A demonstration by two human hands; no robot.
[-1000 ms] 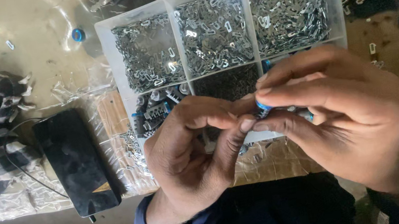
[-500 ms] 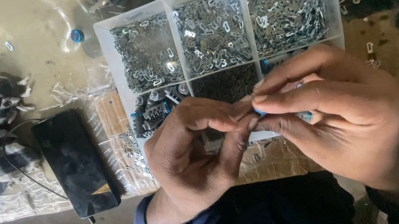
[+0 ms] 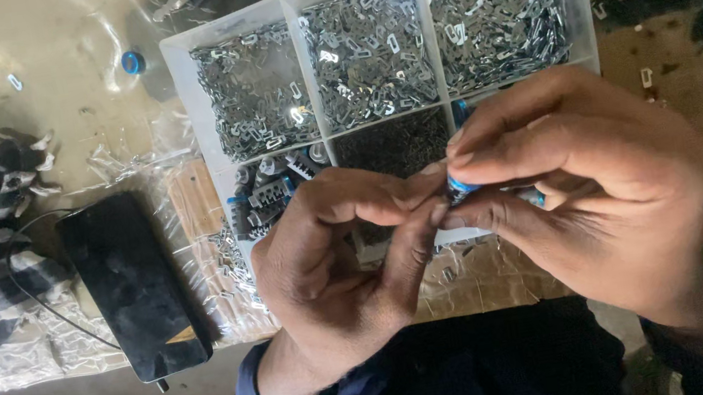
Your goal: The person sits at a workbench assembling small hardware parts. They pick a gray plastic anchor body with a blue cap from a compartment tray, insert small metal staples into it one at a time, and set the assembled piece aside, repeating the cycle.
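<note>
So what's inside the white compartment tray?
The white compartment tray holds small metal clips in its three far sections, plus blue-and-black parts and dark bits nearer. The hands cover the remaining near section.

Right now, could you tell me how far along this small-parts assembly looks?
Done: I cannot point to any finished pieces. In hand: the left hand and right hand pinch one small blue part together at the fingertips. Left: the compartment tray remains full of metal clips, so plenty seems to remain.

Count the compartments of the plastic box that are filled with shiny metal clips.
3, side by side along the far row of the box: left, middle, right. The hands hide part of the near row.
</note>
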